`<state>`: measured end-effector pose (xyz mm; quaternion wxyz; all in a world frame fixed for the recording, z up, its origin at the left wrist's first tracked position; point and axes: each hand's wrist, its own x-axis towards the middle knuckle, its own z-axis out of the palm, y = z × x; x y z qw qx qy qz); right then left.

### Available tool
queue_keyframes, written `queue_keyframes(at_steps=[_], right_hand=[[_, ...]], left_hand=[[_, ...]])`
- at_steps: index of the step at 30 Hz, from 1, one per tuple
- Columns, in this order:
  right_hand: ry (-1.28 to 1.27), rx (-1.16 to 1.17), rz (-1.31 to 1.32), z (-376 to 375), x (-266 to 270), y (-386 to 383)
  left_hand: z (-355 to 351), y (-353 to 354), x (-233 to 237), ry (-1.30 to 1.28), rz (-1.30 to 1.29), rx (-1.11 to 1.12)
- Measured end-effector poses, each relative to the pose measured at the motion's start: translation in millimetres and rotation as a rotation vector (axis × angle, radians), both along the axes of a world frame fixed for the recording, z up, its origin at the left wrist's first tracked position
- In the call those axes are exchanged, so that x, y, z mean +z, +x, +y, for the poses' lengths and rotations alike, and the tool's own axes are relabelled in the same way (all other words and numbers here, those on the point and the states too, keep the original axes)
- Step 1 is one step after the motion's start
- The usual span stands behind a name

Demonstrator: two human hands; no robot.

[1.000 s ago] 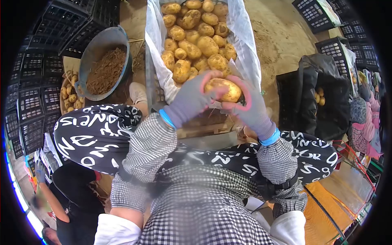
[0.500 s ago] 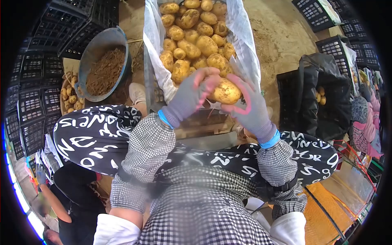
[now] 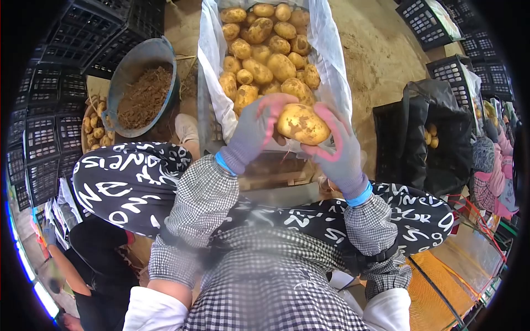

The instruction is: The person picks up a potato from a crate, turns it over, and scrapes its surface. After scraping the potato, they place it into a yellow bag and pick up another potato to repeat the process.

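A large potato with brown soil patches [image 3: 303,124] is held between my two gloved hands, over the near end of a crate. My left hand [image 3: 256,129], in a grey and pink glove, has its fingers against the potato's left side. Thumb and fingers of my right hand [image 3: 338,146] grip the right side. Beyond them, the crate with a white liner [image 3: 330,52] holds several yellow potatoes [image 3: 280,66], some soil-stained.
At the left stand a blue-grey tub of soil [image 3: 110,94], a basket of potatoes [image 3: 97,129] and stacked black crates [image 3: 41,132]. A black bag [image 3: 408,127] with potatoes lies right. Other people are at lower left [image 3: 99,265] and far right [image 3: 497,176].
The potato has turned between my hands and shows more of its broad face. My right hand has shifted slightly, and its fingers have moved round the potato's right side.
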<state>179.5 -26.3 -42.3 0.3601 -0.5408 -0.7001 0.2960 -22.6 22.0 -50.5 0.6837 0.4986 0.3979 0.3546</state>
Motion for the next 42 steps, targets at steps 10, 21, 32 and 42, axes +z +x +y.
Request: queue_keyframes(at_steps=[10,21,32,42], right_hand=[[-0.132,-0.069,-0.038,-1,1,-7],[-0.321,-0.099,0.406,-1,-8,-13],[-0.068,-0.085,-0.006,0,-5,-8],[0.013,0.128,-0.099,4,-1,4]], left_hand=[[-13,8,-12,0.216,0.05,0.105],[-17,12,21,0.015,-0.159,0.039],[1,-9,29,-0.017,-0.048,-0.097],[7,-17,18,0.02,0.27,-0.16]])
